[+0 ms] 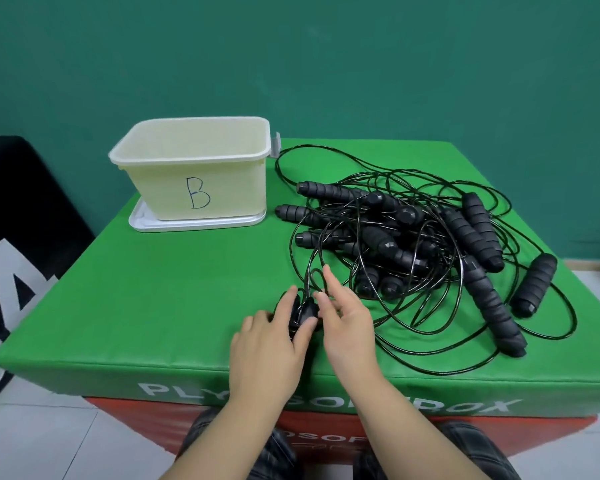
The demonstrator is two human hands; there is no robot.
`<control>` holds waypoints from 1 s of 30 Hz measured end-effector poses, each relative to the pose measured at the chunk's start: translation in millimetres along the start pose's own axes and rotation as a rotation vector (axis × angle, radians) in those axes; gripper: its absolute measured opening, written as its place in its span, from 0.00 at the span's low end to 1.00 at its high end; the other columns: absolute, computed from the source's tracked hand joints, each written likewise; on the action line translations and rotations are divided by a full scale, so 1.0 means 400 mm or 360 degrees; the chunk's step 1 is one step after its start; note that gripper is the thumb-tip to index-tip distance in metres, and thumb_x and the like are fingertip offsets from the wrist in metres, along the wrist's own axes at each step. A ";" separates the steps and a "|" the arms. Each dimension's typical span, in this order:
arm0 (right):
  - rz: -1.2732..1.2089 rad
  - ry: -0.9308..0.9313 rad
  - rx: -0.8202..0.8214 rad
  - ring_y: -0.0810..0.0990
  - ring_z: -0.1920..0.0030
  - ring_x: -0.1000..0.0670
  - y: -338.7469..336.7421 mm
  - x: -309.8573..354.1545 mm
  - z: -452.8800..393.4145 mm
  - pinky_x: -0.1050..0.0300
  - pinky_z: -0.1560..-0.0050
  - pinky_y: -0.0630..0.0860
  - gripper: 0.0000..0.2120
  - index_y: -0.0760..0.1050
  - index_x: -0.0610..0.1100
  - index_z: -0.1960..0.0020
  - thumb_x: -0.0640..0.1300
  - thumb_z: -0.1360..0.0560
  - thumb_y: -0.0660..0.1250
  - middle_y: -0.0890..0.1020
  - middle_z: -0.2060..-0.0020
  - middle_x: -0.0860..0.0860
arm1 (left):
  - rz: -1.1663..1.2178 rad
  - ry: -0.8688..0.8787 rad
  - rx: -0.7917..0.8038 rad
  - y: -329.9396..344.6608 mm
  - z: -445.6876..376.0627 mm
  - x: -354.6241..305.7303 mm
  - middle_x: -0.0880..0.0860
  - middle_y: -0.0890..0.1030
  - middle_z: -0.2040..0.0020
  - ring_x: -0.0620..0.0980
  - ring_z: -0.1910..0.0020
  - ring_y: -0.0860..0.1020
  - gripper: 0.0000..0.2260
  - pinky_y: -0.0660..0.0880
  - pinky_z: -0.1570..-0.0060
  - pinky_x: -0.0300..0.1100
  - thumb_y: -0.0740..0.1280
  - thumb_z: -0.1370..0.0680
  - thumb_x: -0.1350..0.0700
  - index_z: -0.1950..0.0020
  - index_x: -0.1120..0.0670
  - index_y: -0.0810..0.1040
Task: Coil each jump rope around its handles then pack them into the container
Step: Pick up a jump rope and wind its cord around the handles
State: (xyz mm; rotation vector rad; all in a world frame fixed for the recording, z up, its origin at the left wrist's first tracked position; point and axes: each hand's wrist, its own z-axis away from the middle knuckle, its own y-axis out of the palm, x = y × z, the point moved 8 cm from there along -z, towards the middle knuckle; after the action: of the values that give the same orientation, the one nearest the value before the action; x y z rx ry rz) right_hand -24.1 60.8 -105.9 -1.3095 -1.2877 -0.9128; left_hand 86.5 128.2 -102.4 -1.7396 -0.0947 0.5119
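Two handles (303, 311), seemingly under left hand (271, 336).

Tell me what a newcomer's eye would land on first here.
First, the tangled heap of black jump ropes with ribbed foam handles, sprawled over the right half of the green padded box top. Next, the empty cream plastic container marked B at back left. In front, the left hand grips a pair of handles beside the right hand.

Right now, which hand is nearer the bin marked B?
Left. The left hand lies in front of the bin, below its right corner, gripping a pair of handles. The right hand is farther right, beside the rope pile.
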 end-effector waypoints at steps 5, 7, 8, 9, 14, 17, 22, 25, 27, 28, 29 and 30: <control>0.0269 -0.0080 0.0128 0.76 0.61 0.57 -0.011 0.002 0.001 0.67 0.55 0.71 0.20 0.70 0.58 0.34 0.39 0.21 0.62 0.77 0.53 0.56 | 0.0067 -0.0015 -0.0053 -0.006 -0.002 0.000 0.50 0.77 0.43 0.51 0.43 0.73 0.23 0.68 0.50 0.45 0.47 0.21 0.38 0.27 0.40 0.61; 0.0506 -0.0198 0.0203 0.74 0.58 0.55 0.002 0.007 0.010 0.67 0.53 0.69 0.20 0.67 0.50 0.28 0.40 0.19 0.59 0.74 0.52 0.55 | 0.0131 -0.0043 -0.0083 -0.010 -0.008 0.007 0.52 0.74 0.35 0.52 0.38 0.72 0.20 0.69 0.44 0.47 0.52 0.21 0.42 0.31 0.42 0.68; 0.0568 -0.0288 0.0198 0.72 0.58 0.55 0.007 0.016 0.014 0.65 0.52 0.70 0.20 0.67 0.47 0.28 0.41 0.19 0.58 0.72 0.52 0.54 | 0.0141 -0.0040 -0.0084 -0.012 -0.013 0.003 0.52 0.71 0.32 0.52 0.36 0.71 0.18 0.68 0.41 0.48 0.54 0.20 0.44 0.32 0.44 0.71; 0.0595 -0.0352 0.0176 0.71 0.59 0.56 0.009 0.021 0.017 0.62 0.50 0.72 0.21 0.67 0.45 0.28 0.41 0.20 0.57 0.71 0.53 0.53 | 0.0131 -0.0018 -0.0077 -0.014 -0.017 -0.005 0.51 0.68 0.29 0.52 0.35 0.71 0.17 0.68 0.40 0.48 0.56 0.20 0.45 0.33 0.45 0.73; 0.0676 -0.0417 0.0080 0.69 0.57 0.59 -0.016 0.036 0.036 0.77 0.51 0.66 0.18 0.73 0.39 0.33 0.34 0.22 0.62 0.72 0.57 0.50 | 0.0266 -0.0066 0.0029 -0.014 -0.036 -0.042 0.45 0.65 0.27 0.48 0.42 0.76 0.13 0.71 0.47 0.42 0.58 0.20 0.51 0.39 0.52 0.76; 0.0758 -0.0295 0.0146 0.68 0.60 0.56 -0.031 0.030 0.039 0.75 0.54 0.63 0.17 0.72 0.41 0.31 0.37 0.20 0.61 0.72 0.56 0.48 | 0.0231 -0.0124 0.0025 -0.014 -0.038 -0.041 0.46 0.69 0.30 0.49 0.44 0.77 0.13 0.71 0.52 0.42 0.57 0.20 0.51 0.39 0.54 0.74; 0.0837 -0.0216 0.0236 0.67 0.61 0.54 -0.014 0.029 0.043 0.68 0.56 0.64 0.16 0.73 0.42 0.32 0.39 0.19 0.60 0.68 0.58 0.49 | 0.0124 -0.0125 0.0016 -0.009 -0.030 -0.046 0.48 0.71 0.32 0.51 0.45 0.77 0.13 0.69 0.55 0.41 0.55 0.19 0.51 0.38 0.56 0.69; 0.0908 -0.0156 0.0311 0.67 0.58 0.51 0.003 0.026 0.037 0.62 0.56 0.65 0.16 0.73 0.42 0.33 0.41 0.19 0.58 0.67 0.57 0.49 | 0.0162 -0.0160 -0.0007 -0.011 -0.027 -0.037 0.48 0.71 0.32 0.51 0.44 0.77 0.12 0.67 0.56 0.40 0.55 0.19 0.52 0.39 0.55 0.70; 0.0985 -0.0180 0.0371 0.69 0.57 0.49 0.016 0.030 0.033 0.59 0.55 0.66 0.16 0.72 0.41 0.33 0.41 0.18 0.56 0.67 0.55 0.48 | 0.0187 -0.0159 -0.0033 -0.011 -0.026 -0.033 0.48 0.71 0.31 0.51 0.43 0.76 0.12 0.68 0.55 0.40 0.55 0.19 0.53 0.39 0.55 0.70; 0.1025 -0.0198 0.0403 0.69 0.57 0.49 0.022 0.031 0.031 0.58 0.54 0.67 0.16 0.72 0.40 0.33 0.41 0.18 0.55 0.67 0.55 0.48 | 0.0194 -0.0139 -0.0046 -0.012 -0.024 -0.035 0.49 0.71 0.31 0.51 0.42 0.76 0.12 0.69 0.53 0.41 0.55 0.19 0.53 0.38 0.56 0.69; 0.1041 -0.0217 0.0426 0.69 0.57 0.49 0.028 0.031 0.028 0.57 0.54 0.67 0.15 0.73 0.40 0.34 0.41 0.18 0.55 0.66 0.55 0.48 | 0.0196 -0.0107 -0.0053 -0.011 -0.021 -0.038 0.50 0.72 0.31 0.51 0.41 0.76 0.13 0.70 0.51 0.42 0.55 0.19 0.54 0.36 0.56 0.69; 0.1035 -0.0235 0.0443 0.69 0.58 0.49 0.033 0.031 0.027 0.57 0.56 0.66 0.15 0.73 0.39 0.36 0.42 0.17 0.54 0.66 0.56 0.48 | 0.0199 -0.0075 -0.0057 -0.011 -0.018 -0.042 0.51 0.72 0.31 0.51 0.40 0.75 0.14 0.70 0.49 0.42 0.55 0.19 0.54 0.35 0.57 0.68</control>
State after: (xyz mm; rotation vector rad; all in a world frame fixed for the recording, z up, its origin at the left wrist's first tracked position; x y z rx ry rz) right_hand -11.2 75.3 -97.9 -1.4548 -0.9524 -0.1786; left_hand 75.0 116.9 -92.5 -1.7764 -0.0290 0.6464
